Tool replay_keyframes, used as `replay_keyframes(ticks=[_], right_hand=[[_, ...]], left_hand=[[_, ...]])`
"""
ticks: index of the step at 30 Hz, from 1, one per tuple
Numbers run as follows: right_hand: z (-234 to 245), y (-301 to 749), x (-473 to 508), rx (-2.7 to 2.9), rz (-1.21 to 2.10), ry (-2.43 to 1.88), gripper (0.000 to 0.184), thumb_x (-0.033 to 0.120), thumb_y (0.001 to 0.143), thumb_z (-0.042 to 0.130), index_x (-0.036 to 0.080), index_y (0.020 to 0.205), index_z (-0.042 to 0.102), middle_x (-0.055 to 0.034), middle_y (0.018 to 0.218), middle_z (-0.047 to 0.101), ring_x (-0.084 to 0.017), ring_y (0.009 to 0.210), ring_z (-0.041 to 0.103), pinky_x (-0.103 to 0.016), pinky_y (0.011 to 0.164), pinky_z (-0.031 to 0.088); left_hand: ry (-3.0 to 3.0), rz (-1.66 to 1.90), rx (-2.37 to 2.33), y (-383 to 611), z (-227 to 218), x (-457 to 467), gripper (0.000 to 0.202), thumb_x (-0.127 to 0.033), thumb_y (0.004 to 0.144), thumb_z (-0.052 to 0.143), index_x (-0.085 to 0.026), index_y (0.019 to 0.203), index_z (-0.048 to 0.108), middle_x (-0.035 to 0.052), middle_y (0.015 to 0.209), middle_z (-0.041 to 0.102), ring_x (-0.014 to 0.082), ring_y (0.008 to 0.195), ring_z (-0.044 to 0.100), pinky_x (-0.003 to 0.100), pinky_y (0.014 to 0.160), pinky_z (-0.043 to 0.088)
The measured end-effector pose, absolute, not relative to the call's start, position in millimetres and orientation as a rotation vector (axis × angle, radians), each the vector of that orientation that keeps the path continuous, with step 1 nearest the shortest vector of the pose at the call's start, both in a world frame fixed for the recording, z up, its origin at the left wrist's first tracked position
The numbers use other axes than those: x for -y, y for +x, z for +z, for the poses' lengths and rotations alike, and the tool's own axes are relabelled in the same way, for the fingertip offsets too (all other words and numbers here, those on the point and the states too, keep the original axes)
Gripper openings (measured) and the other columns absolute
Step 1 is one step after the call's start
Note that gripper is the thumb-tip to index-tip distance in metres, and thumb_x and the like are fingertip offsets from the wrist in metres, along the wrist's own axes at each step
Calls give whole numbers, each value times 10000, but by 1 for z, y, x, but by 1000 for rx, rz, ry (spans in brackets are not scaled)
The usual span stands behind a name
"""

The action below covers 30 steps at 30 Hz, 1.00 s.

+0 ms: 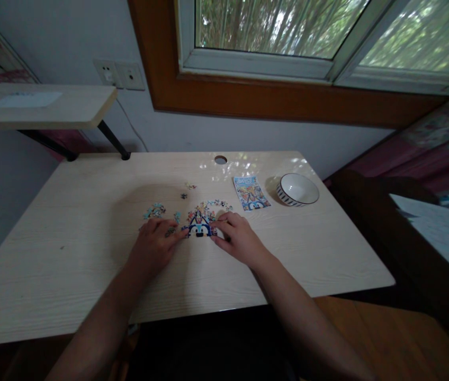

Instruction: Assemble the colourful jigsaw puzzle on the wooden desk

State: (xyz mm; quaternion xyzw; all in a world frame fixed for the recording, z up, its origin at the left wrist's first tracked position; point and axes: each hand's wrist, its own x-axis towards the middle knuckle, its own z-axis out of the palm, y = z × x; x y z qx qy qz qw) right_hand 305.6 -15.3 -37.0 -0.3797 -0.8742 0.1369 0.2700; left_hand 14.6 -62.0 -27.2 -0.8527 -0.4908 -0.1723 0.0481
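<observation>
At the partly joined puzzle (199,230), your right hand (242,238) had digits apart, your left hand (152,244) an unclear grip; light, flat pressure suited both edges.

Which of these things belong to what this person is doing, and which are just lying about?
Part of the job:
partly joined puzzle, between the left hand and right hand
loose pieces
picture sheet, probably the guide: it shows a similar blue face

Apparently just lying about:
bowl
paper on the shelf
papers at far right
</observation>
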Motion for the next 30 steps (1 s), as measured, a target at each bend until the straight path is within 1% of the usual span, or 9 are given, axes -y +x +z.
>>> replay_keyframes(ticks=[9, 20, 30], right_hand=[[-37, 306, 15, 2361, 365, -1027, 349, 348, 940, 717, 280, 1279, 670, -114, 1212, 643, -285, 1106, 617, -479, 934, 529], [-33, 305, 16, 2376, 367, -1042, 331, 309, 955, 694, 269, 1284, 676, -118, 1206, 648, -283, 1108, 622, -482, 934, 537], [-35, 306, 16, 2367, 363, -1026, 334, 300, 961, 683, 282, 1295, 666, -113, 1207, 649, -280, 1105, 621, -478, 935, 538]], left_hand=[[-2600, -521, 1490, 14, -27, 62, 396, -168, 941, 660, -357, 1282, 726, 86, 1208, 659, 290, 1084, 502, 489, 974, 472], [-2607, -513, 1470, 14, -27, 62, 393, -167, 933, 668, -343, 1281, 724, 85, 1207, 663, 290, 1080, 501, 483, 971, 470], [-2609, -501, 1471, 14, -26, 62, 386, -176, 937, 671, -338, 1283, 724, 84, 1209, 668, 286, 1069, 510, 487, 969, 477]])
